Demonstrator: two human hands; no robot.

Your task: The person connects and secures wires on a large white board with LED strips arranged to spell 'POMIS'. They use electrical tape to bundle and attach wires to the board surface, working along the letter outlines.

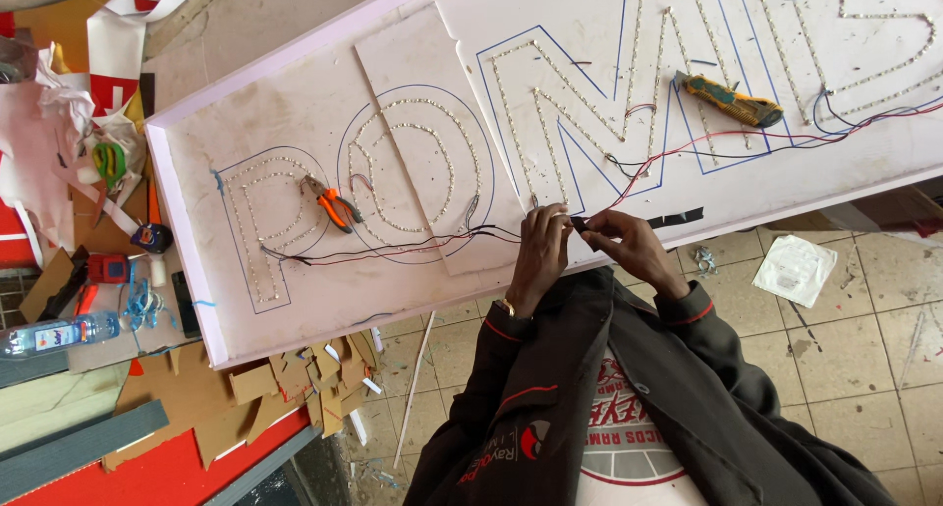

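My left hand (540, 251) and my right hand (629, 243) meet at the near edge of a long white sign panel (295, 123). Both pinch red and black wires (413, 246) with a strip of black tape (580, 224) between the fingertips. The wires run left toward an outlined letter studded with small lights (257, 216) and right toward other lit letters (589, 93). A loose strip of black tape (678, 217) lies on the panel just beyond my right hand.
Orange-handled pliers (334, 206) lie on the panel to the left. A yellow and teal utility knife (732, 101) rests further right. Cardboard scraps (295, 388), a water bottle (59, 334), green scissors (110, 162) and clutter sit at left. A white wrapper (794, 268) lies on the tiled floor.
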